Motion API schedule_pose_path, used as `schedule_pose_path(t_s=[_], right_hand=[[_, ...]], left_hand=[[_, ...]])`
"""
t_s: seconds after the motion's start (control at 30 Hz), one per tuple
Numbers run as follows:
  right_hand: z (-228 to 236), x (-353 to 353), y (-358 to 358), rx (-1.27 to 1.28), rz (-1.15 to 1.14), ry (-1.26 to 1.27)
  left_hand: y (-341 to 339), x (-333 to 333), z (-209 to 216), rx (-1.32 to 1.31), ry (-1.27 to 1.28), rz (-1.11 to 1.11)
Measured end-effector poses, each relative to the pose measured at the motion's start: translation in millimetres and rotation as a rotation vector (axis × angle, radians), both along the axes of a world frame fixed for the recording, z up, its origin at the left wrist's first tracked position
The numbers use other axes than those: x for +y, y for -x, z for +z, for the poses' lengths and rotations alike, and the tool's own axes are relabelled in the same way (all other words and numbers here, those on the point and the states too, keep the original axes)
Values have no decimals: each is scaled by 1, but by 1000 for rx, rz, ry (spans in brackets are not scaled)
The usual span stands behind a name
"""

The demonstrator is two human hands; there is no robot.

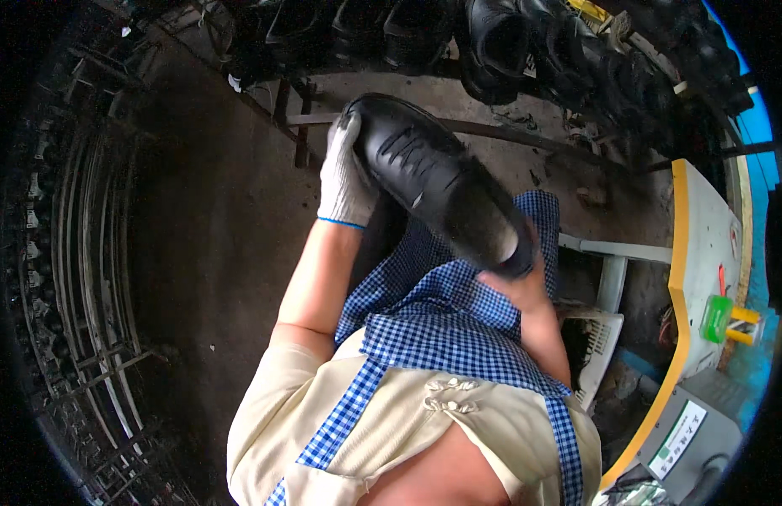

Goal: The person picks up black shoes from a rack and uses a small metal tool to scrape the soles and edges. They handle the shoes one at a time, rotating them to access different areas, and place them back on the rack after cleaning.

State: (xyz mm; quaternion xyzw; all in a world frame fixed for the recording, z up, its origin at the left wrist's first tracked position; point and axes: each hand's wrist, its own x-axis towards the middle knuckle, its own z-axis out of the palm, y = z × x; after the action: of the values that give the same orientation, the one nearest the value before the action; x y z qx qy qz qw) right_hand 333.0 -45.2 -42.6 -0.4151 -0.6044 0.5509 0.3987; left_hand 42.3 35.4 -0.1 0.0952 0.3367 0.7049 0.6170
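Observation:
A black lace-up shoe is held up in front of me over my lap, its toe toward the far left and its opening toward me. My left hand, in a white knitted glove with a blue cuff, grips the side of the toe, thumb on top. Bare and partly hidden behind the heel, my right hand is closed round the heel end; it looks slightly blurred. The blue-and-white checked apron lies beneath the shoe.
Several black shoes stand on a rack along the far side. Dark metal racks line the left. At right are a white table with a yellow edge, a green container and a grey metal box. A white chair is near my right arm.

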Motion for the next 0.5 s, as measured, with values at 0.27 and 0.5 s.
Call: schedule_pose_path(t_s=[0.27, 0.5], right_hand=[[-3, 23, -28, 584, -154, 359], [19, 34, -34, 521, -313, 356]], left_hand=[[16, -4, -15, 584, -32, -139], [20, -1, -40, 313, 176, -282]])
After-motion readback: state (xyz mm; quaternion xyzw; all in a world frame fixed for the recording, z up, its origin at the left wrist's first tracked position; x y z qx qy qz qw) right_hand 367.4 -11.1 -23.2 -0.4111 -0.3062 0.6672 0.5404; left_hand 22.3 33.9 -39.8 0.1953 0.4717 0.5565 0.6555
